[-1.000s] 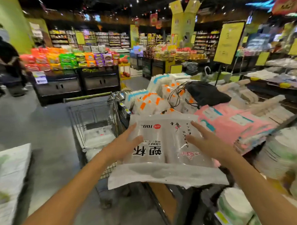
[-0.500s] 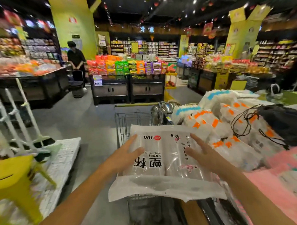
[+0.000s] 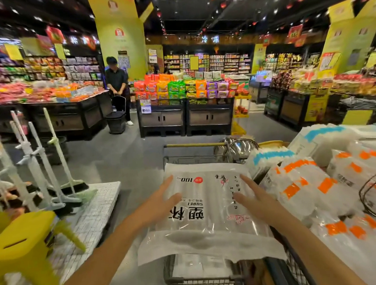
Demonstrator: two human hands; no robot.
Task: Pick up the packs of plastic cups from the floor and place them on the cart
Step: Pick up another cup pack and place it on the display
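A flat clear pack of plastic cups (image 3: pixel 207 217) with black lettering is held level between my two hands, directly above the wire shopping cart (image 3: pixel 199 282). My left hand (image 3: pixel 162 206) grips its left edge and my right hand (image 3: pixel 252 200) grips its right edge, fingers spread on top. Inside the cart basket, under the held pack, another white pack (image 3: pixel 201 264) lies partly hidden. The cart's yellow handle bar (image 3: pixel 193 145) is at the far end.
A display of cup packs with orange and blue marks (image 3: pixel 314 186) crowds the cart's right side. A white flat trolley (image 3: pixel 93 213), brooms (image 3: pixel 54 169) and a yellow stool (image 3: pixel 25 246) stand left. A person with a black basket (image 3: pixel 116 96) stands beyond, by product islands.
My view has swung left and the pack has come over the cart basket, moving off the display table on the right. Both hands keep the same grip.
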